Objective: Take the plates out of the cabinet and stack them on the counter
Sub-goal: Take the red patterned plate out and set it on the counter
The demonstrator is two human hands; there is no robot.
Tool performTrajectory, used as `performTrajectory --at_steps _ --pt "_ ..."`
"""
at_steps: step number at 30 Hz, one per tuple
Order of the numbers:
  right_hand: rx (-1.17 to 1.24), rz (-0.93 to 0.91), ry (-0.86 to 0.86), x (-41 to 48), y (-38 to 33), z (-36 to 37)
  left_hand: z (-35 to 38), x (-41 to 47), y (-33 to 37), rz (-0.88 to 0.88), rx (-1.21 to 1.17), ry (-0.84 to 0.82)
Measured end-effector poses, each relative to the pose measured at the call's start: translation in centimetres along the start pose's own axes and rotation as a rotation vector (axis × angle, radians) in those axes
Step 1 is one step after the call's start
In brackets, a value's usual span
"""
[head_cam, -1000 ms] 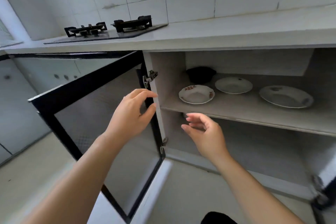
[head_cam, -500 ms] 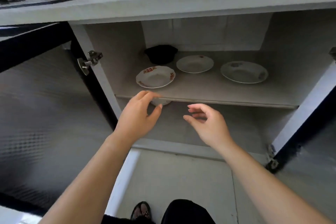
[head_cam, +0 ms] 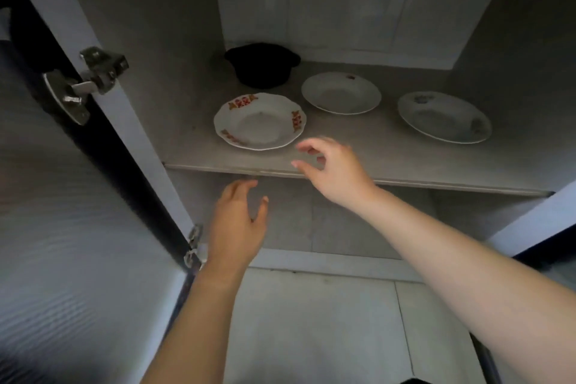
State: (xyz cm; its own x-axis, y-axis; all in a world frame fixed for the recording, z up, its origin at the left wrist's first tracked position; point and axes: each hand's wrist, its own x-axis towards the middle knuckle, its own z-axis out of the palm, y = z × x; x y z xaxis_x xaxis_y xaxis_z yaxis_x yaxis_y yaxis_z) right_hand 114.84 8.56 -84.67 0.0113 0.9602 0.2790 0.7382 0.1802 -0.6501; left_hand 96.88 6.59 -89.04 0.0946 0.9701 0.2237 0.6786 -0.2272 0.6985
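**A:** Left hand (head_cam: 237, 221) is hovering under the shelf (head_cam: 374, 137), fingers spread and holding nothing.

**B:** Red plate (head_cam: 260, 121) is sitting just above it, near the shelf's front edge.

**A:** Right hand (head_cam: 333, 168) is hovering just beside that plate, fingers loosely curled, empty too.

**B:** Mid plate (head_cam: 341, 93) and right plate (head_cam: 444, 117) are lying further back. Nothing's out yet, I'd say: all three are waiting to be stacked on the counter.

The shelf (head_cam: 420, 162) holds three plates: a red-trimmed plate (head_cam: 260, 121), a white plate (head_cam: 341, 93) and a grey-marked plate (head_cam: 444, 117). It also holds one pot (head_cam: 261, 64). There are two hinges, an upper hinge (head_cam: 90, 81) and a lower hinge (head_cam: 194, 248), and two hands, the left hand (head_cam: 238, 227) and the right hand (head_cam: 333, 171).
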Motion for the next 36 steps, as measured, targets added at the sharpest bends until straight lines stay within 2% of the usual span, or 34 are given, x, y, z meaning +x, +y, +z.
performTrajectory --at_steps 5,8,13,20,32,36 --pt "-0.111 -0.086 0.017 4.2 1.0 2.4 1.2 3.3 -1.8 0.059 -0.002 0.085" --pt "-0.168 -0.168 0.010 5.4 2.8 3.7 2.1 5.1 -3.4 0.073 0.082 0.107" --pt "-0.241 -0.241 0.006 6.9 5.6 5.3 4.5 6.8 -5.1 0.039 0.202 0.003" --pt "-0.298 -0.402 0.079 8.7 7.5 6.5 5.3 6.0 -7.0 0.138 0.300 -0.072" --pt "-0.257 -0.485 0.092 6.5 8.9 4.4 4.7 5.9 -6.2 0.067 0.253 -0.156" --pt "-0.260 -0.503 0.104 4.5 9.7 3.0 4.5 5.5 -6.1 0.006 0.196 -0.106"
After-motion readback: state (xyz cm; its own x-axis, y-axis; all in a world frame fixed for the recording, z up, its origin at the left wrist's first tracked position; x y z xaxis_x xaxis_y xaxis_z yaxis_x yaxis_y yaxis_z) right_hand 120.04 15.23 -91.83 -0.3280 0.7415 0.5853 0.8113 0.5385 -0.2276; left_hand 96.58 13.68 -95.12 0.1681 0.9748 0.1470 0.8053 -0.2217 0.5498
